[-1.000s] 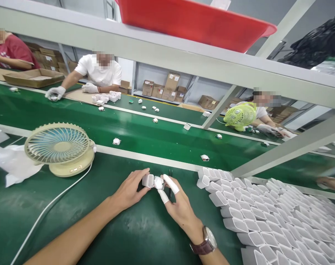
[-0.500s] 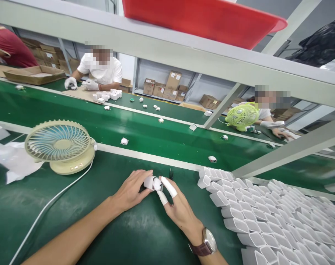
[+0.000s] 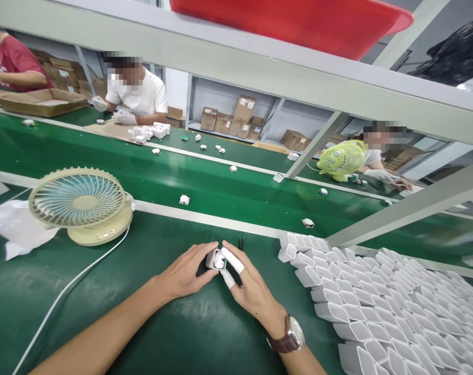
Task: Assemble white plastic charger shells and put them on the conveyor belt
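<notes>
Inserting, it seems: left hand [image 3: 185, 272] pinching a white case [image 3: 210, 260]; right hand [image 3: 257, 291] pinching a white part [image 3: 219, 260] at its mouth, between the fingers [image 3: 233, 260]; straight, gentle pressure presumably called for next.

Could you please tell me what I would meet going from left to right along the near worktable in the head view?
White sheet, cream fan, left hand, small white casing between the hands, right hand, rows of white casings.
</notes>
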Action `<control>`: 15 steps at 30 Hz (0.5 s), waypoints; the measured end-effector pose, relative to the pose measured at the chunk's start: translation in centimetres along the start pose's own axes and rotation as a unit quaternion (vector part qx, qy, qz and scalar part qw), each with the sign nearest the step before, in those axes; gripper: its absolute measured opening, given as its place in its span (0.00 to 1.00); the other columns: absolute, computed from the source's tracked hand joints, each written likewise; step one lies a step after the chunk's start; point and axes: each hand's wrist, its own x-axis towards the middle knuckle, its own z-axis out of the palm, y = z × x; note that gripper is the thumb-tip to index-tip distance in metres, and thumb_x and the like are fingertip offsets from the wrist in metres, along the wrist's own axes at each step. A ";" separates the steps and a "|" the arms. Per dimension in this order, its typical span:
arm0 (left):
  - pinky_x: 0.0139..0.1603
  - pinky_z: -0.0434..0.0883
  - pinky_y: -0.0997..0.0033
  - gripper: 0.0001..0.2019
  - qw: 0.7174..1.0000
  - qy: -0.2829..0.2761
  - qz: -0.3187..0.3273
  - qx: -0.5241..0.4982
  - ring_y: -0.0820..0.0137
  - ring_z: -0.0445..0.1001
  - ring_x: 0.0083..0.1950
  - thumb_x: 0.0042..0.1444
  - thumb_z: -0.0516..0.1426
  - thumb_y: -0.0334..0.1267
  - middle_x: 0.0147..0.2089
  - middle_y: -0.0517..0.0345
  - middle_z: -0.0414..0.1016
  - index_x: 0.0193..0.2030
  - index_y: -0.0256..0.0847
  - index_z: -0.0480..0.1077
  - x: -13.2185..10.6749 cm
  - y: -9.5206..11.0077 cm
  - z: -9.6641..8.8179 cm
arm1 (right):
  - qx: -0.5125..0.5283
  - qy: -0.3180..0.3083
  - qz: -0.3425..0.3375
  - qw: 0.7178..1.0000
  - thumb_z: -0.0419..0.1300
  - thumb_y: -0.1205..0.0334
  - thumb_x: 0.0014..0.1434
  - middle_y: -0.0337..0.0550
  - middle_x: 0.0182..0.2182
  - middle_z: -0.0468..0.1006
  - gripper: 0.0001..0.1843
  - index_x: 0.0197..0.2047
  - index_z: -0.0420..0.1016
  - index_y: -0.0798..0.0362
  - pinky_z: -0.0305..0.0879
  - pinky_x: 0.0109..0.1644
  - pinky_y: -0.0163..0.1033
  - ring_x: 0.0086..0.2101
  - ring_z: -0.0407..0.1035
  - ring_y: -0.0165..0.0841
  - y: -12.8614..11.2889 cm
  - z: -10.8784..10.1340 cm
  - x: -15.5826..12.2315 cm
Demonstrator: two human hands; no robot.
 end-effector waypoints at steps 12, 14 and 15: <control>0.52 0.79 0.57 0.17 0.999 -0.012 0.018 0.023 0.60 0.80 0.51 0.67 0.60 0.43 0.55 0.51 0.79 0.59 0.46 0.64 0.2 -0.6 -0.1 | 0.074 0.013 0.047 0.996 0.56 0.64 0.72 0.51 0.58 0.77 0.24 0.68 0.62 0.45 0.76 0.60 0.49 0.57 0.75 0.41 0.2 0.9 -0.3; 0.50 0.80 0.61 0.12 0.999 0.006 0.044 0.014 0.63 0.81 0.49 0.69 0.58 0.43 0.51 0.53 0.80 0.56 0.45 0.66 0.3 -0.9 -0.1 | 0.073 0.016 0.039 0.996 0.57 0.65 0.71 0.51 0.59 0.76 0.22 0.66 0.64 0.45 0.77 0.59 0.48 0.57 0.75 0.41 0.3 1.0 -0.4; 0.50 0.80 0.63 0.10 0.998 0.012 0.061 0.009 0.64 0.81 0.49 0.70 0.57 0.42 0.51 0.53 0.80 0.55 0.45 0.67 0.4 -1.1 0.0 | 0.070 0.017 0.036 0.997 0.57 0.66 0.71 0.52 0.59 0.76 0.21 0.65 0.65 0.46 0.77 0.59 0.48 0.57 0.75 0.41 0.4 1.0 -0.4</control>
